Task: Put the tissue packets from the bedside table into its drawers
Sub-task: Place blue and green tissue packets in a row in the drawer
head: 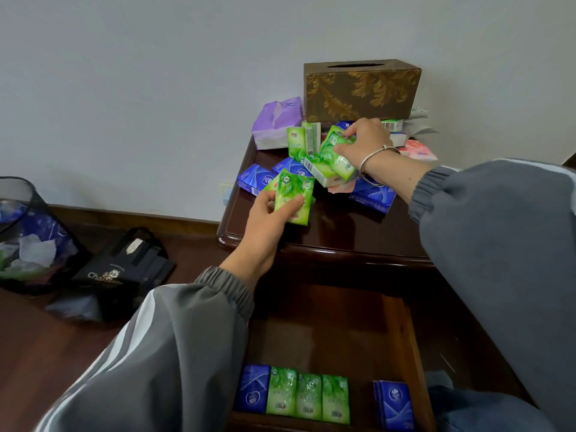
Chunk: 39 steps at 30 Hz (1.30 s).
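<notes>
A pile of green and blue tissue packets (300, 151) lies on the dark wooden bedside table (343, 232). My left hand (268, 210) grips a green packet (294, 194) at the near side of the pile. My right hand (363, 140), with a silver bangle on the wrist, is closed on another green packet (335, 154) in the middle of the pile. Below, the open drawer (405, 338) holds a row of packets: a blue one (252, 389), three green ones (308, 397) and a blue one (394, 403) apart at the right.
A brown and gold tissue box (361, 88) stands at the table's back against the wall, with a purple soft tissue pack (277, 123) to its left and a pink packet (419, 151) to the right. On the floor at left are a mesh waste bin (28, 238) and a black bag (124, 269).
</notes>
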{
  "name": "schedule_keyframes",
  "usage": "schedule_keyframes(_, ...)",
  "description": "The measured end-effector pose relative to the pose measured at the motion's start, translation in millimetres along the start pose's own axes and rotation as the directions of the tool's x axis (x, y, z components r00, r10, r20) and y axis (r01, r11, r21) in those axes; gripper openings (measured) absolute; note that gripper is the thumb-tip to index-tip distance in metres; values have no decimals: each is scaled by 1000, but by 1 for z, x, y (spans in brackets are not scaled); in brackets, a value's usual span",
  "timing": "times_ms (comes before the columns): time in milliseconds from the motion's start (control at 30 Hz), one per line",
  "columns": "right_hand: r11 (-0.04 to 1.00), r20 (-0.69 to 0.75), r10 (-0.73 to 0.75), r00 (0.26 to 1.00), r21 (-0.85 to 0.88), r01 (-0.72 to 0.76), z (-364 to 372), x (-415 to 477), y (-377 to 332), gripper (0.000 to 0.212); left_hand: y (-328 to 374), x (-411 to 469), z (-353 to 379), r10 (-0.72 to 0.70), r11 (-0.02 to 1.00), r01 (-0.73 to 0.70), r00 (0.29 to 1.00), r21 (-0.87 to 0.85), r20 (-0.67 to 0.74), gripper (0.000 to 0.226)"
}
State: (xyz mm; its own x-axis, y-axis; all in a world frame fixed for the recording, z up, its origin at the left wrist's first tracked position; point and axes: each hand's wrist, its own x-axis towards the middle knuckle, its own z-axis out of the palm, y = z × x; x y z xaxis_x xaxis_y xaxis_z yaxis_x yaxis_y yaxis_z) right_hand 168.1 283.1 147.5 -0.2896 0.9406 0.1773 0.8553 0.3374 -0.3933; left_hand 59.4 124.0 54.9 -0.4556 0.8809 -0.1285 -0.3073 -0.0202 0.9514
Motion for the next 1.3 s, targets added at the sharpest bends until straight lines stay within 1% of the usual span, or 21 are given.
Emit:
schedule_keyframes(67, 1000, 1, 3, 1000, 24, -3, 1, -1, -3, 36, -3, 2, -3, 7, 999, -6, 1000, -33, 18, 32)
schedule_keyframes(133, 998, -38, -7, 999, 62, 9, 3, -3, -4, 34, -4, 3, -5, 17, 999, -15, 999, -52, 35, 28)
schedule_keyframes(200, 992, -66, -16, 998, 125, 25, 7, -4, -3, 33, -5, 3, -7, 24, 997, -20, 999, -76, 43, 31)
schedule_keyframes(267, 970, -81, -18, 997, 242, 37, 7, -8, -3, 35, -5, 3, -8, 24, 994, -20, 999, -104, 41, 39)
schedule_keyframes(300, 941, -82, -3, 997, 337, 31, 4, -12, -3, 36, -4, 2, -8, 23, 994, -19, 999, -104, 37, 42)
schedule_keyframes(333, 887, -72, 25, 997, 461, 11, -1, -18, -2, 35, -3, 1, -8, 21, 995, -18, 999, -100, 33, 43)
schedule_keyframes(367, 801, -49, 58, 997, 599, -17, -8, -27, 0, 33, -2, -2, -7, 20, 995, -17, 1000, -97, 24, 43)
schedule_keyframes(433, 577, 24, 87, 996, 814, -70, -26, -54, 11, 22, 2, -8, -4, 24, 995, -25, 1000, -101, -9, 41)
schedule_keyframes(467, 492, 59, 75, 995, 866, -88, -34, -72, 21, 14, 5, -14, -3, 33, 994, -35, 999, -102, -19, 38)
schedule_keyframes(500, 438, 86, 63, 994, 893, -105, -39, -94, 35, 10, 6, -21, -3, 46, 994, -47, 999, -102, -14, 35)
schedule_keyframes(533, 403, 116, 63, 991, 906, -131, -42, -119, 50, 11, 6, -29, -5, 58, 993, -56, 998, -108, 12, 30)
schedule_keyframes(600, 368, 212, 113, 971, 898, -240, -38, -172, 83, 14, 2, -51, -13, 68, 991, -54, 992, -126, 109, 21)
schedule_keyframes(633, 372, 278, 158, 947, 872, -318, -31, -198, 99, 14, -3, -64, -19, 59, 991, -39, 986, -131, 158, 19)
schedule_keyframes(700, 386, 431, 251, 866, 777, -498, -5, -247, 127, 14, -21, -92, -30, -2, 990, 33, 975, -137, 222, 22)
schedule_keyframes(767, 395, 565, 331, 756, 645, -655, 30, -288, 144, 13, -44, -118, -39, -119, 981, 149, 968, -126, 222, 29)
schedule_keyframes(833, 447, 615, 401, 679, 516, -731, 67, -310, 157, 17, -65, -136, -41, -235, 963, 253, 957, -97, 171, 34)
schedule_keyframes(933, 504, 612, 485, 625, 389, -772, 109, -313, 168, 25, -90, -148, -44, -329, 940, 334, 941, -66, 76, 46)
schedule_keyframes(967, 526, 603, 500, 621, 358, -771, 119, -310, 171, 25, -95, -151, -46, -350, 933, 353, 935, -65, 55, 49)
schedule_keyframes(1033, 572, 596, 506, 623, 308, -760, 132, -307, 178, 16, -103, -154, -50, -379, 922, 380, 925, -69, 31, 55)
schedule_keyframes(1100, 617, 602, 503, 621, 254, -745, 143, -306, 185, 11, -108, -154, -54, -395, 915, 396, 918, -75, 24, 59)
schedule_keyframes(1300, 670, 656, 494, 570, 130, -731, 158, -304, 191, 15, -110, -152, -53, -396, 915, 399, 917, -60, 57, 57)
